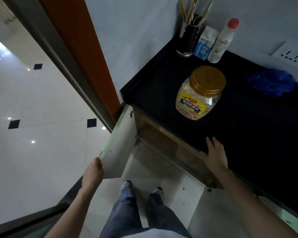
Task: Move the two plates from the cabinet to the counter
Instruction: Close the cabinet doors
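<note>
I look down at a black counter [248,134] with a cabinet under it. The cabinet's left door [120,143], white, stands swung open toward me. My left hand [93,172] grips the outer edge of that door. My right hand [215,155] rests flat on the counter's front edge, fingers spread, holding nothing. The cabinet opening [163,143] below the counter is dark, and no plates show in it from this angle.
On the counter stand a gold-lidded oat jar [199,93], a chopstick holder [187,38], a small carton [205,43] and a red-capped bottle [222,40]; a blue glove [272,83] lies at right. A second open door [193,191] is low right. My feet [141,188] are on the tiled floor.
</note>
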